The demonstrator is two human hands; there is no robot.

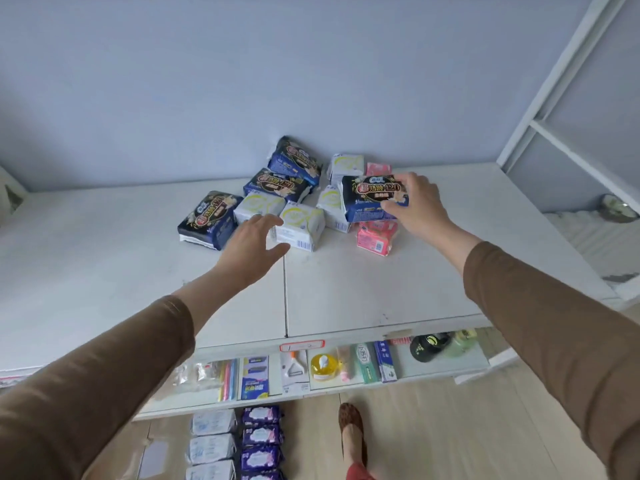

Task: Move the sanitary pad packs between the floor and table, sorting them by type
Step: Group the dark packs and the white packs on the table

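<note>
Seen from above, over a white table (pixel 346 289) against a pale wall. Right hand (pixel 420 206) gripping a dark blue pack (pixel 372 197), fingers curled over its right end, held just above the pink packs (pixel 375 237) and beside white ones. Long axis of the held pack running left to right. Matching dark blue packs (pixel 239 199) lying to the left, in a diagonal row toward the wall. Left hand (pixel 252 249) nearer that row, fingers spread and holding nothing, hovering beside a white pack (pixel 301 226). Likely next: carry leftward. More packs on the floor (pixel 433 427) below.
</note>
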